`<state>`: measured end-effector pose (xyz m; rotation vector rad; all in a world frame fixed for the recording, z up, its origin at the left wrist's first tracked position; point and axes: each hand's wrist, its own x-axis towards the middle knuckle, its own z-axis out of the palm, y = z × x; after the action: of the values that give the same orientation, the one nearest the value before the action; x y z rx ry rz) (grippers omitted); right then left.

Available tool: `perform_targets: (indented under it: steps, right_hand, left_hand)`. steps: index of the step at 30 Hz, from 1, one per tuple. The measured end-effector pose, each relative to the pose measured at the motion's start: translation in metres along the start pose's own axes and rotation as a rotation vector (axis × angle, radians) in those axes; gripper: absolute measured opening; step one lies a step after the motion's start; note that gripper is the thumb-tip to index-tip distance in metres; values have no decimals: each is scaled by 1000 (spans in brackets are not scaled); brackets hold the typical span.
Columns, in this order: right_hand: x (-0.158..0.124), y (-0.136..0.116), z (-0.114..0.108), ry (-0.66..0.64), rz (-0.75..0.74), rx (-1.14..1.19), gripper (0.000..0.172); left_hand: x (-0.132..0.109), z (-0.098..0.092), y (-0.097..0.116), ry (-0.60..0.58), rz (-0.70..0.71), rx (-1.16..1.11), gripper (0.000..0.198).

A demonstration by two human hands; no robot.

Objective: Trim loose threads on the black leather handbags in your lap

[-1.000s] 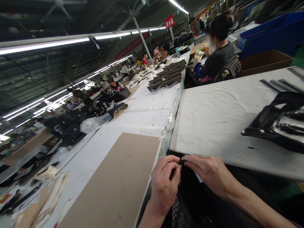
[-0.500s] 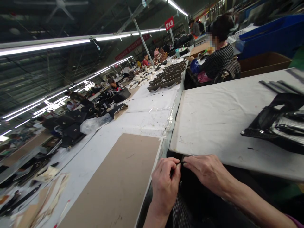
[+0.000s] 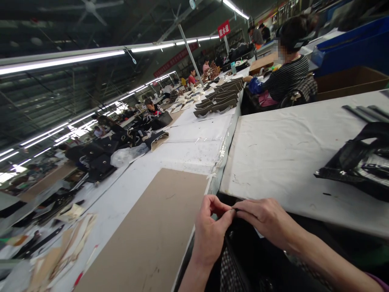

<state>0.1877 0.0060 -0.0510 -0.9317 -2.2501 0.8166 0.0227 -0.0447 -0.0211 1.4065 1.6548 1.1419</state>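
Observation:
My left hand (image 3: 211,231) is closed in a pinch, thumb and forefinger pressed together. Right beside it, my right hand (image 3: 264,219) pinches at the same spot, so the fingertips of both hands nearly touch. Between them shows a bit of a small black piece (image 3: 235,209); the fingers cover most of it, and its kind is unclear. Below the hands lies dark material (image 3: 252,259) with black-and-white checked cloth (image 3: 228,267) along its left side. It sits low, in front of the table edges, and is too dark to make out fully.
A brown board (image 3: 146,231) lies on the white left table (image 3: 191,152). On the white right table (image 3: 273,154) rests a black bag piece (image 3: 349,158) near dark strips (image 3: 364,112). Dark bag panels (image 3: 217,99) stand farther back. A co-worker (image 3: 288,77) sits beyond.
My left hand's fingers have shifted, with the forefinger now arched above the thumb. Both hands stay at the same pinch point. The view has turned slightly left.

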Motion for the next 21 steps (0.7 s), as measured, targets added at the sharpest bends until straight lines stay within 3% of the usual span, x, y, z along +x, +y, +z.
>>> perform_targets:
  steps: [3,10,15,21]
  right_hand:
    - [1,-5,4,14,0,-15,24]
    - [-3,2,18,107,-5,-47,19]
    - [-3,5,16,111,-4,-39,21]
    - [0,12,13,115,0,-27,24]
  left_hand:
    - [-7,-5,4,-19,-6,72,11]
    - [-35,-11,1,79,-83,333,18]
    - [-35,-15,-5,102,69,474,14]
    - [-25,-22,-14,-9,329,497,18]
